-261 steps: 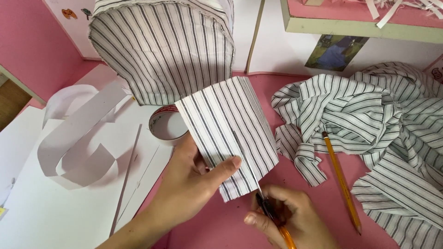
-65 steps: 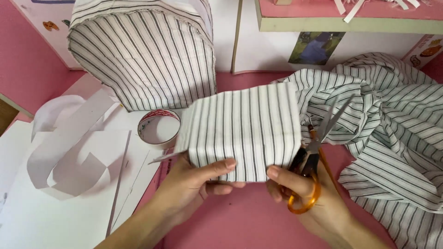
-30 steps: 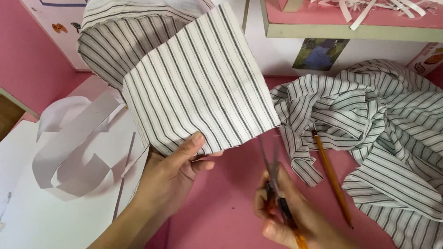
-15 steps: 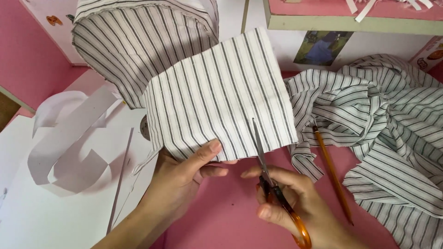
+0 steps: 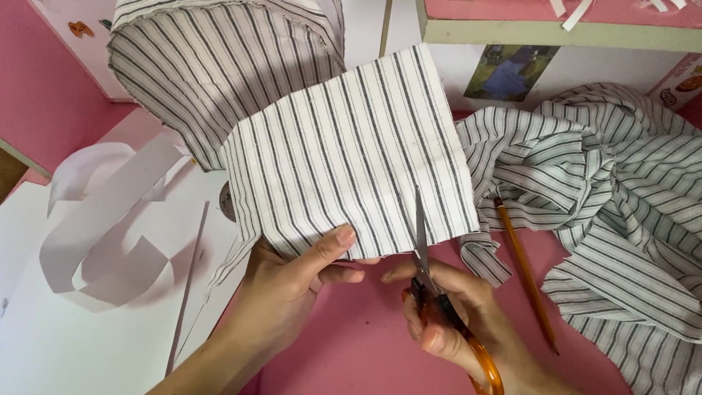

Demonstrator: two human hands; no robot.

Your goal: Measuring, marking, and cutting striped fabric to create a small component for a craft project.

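Note:
My left hand pinches the lower edge of a folded piece of white fabric with dark stripes, holding it up over the pink table. My right hand grips orange-handled scissors. Their blades point up and sit in the fabric's lower edge, right of my left thumb. A short slit shows above the blades.
A striped fabric dome stands at the back left. A heap of loose striped cloth lies to the right, with a pencil beside it. Curled white paper strips rest on white sheets at the left. A shelf edge runs along the back.
The scissors moved up from below the fabric and their blades have entered its lower edge. My left hand lowered the fabric piece a little and keeps holding it.

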